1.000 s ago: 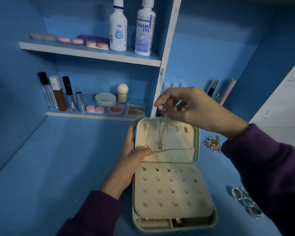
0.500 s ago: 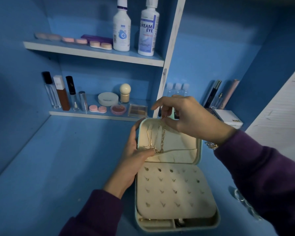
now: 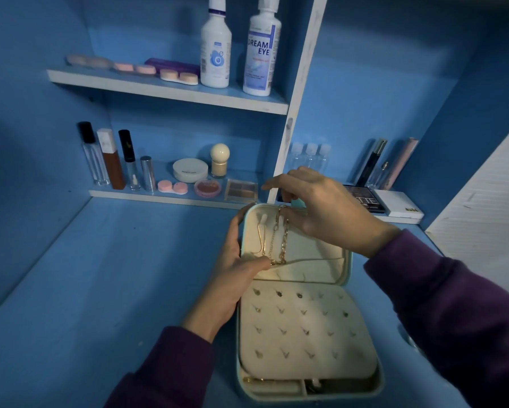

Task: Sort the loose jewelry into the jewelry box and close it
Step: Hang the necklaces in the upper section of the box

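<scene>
Head view: "DREAM EYE" bottle (image 3: 260,54) above; right grip (image 3: 327,207) on gold chain (image 3: 282,240), left grip (image 3: 235,260) on jewelry box lid (image 3: 321,269).

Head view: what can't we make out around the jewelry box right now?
- Top of gold chain and its lid hook: head view, covered by right hand fingers.
- Chain's bottom end: behind left hand thumb.
- Front compartments of jewelry box: too dark under earring panel.
- Right edge: silvery item mostly hidden by sleeve.

Jewelry box (image 3: 378,385) lies on the desk (image 3: 115,290); chain (image 3: 283,240) hangs inside its lid (image 3: 315,245); shelf (image 3: 165,198) behind.
</scene>
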Motion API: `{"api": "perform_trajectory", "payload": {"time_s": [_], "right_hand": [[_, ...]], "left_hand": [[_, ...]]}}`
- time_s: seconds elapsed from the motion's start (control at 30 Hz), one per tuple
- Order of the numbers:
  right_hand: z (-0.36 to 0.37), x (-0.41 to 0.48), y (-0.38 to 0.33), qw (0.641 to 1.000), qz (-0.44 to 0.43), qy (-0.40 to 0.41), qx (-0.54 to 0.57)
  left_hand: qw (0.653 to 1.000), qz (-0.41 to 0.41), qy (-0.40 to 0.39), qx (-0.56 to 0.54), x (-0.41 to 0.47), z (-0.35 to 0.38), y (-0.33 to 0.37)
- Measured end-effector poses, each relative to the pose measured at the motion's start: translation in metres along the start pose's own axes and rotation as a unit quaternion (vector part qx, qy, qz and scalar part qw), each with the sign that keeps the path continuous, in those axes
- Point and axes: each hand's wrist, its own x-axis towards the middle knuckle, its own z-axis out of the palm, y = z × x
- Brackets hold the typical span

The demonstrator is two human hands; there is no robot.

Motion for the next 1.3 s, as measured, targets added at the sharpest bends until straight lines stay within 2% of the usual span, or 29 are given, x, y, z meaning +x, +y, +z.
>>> {"api": "perform_trajectory", "payload": {"time_s": [0.43,0.5,0.63,0.77,0.83,0.9,1.03,1.2,1.3], "right_hand": [[-0.003,-0.004,0.01,0.991,0.116,-0.044,0.044],[-0.002,-0.007,0.009,0.992,0.114,-0.027,0.047],[0.001,-0.023,-0.005,0.996,0.059,0.036,0.052],[0.013,-0.05,-0.017,0.999,0.029,-0.044,0.005],[0.018,-0.058,-0.017,0.996,0.047,-0.081,-0.01],[0.021,-0.062,-0.016,0.994,0.068,-0.084,-0.008],[0.026,-0.066,-0.016,0.991,0.098,-0.065,0.059],[0.027,-0.07,-0.011,0.978,0.076,-0.062,0.187],[0.028,-0.071,-0.01,0.969,0.083,-0.053,0.226]], "left_hand": [[1.0,-0.008,0.001,-0.005,-0.001,0.001,0.003],[1.0,-0.007,0.002,-0.009,-0.001,0.001,0.002],[1.0,0.005,-0.005,-0.016,-0.001,0.001,0.003],[1.0,0.009,-0.006,-0.028,0.0,0.001,0.001],[0.999,0.002,-0.003,-0.032,0.0,0.0,0.0],[0.999,0.0,-0.001,-0.047,0.0,0.001,0.001],[0.995,-0.02,0.002,-0.098,0.001,0.002,0.002],[0.995,-0.017,-0.008,-0.102,0.0,0.002,0.003],[0.995,-0.015,-0.011,-0.1,0.001,0.002,0.003]]}}
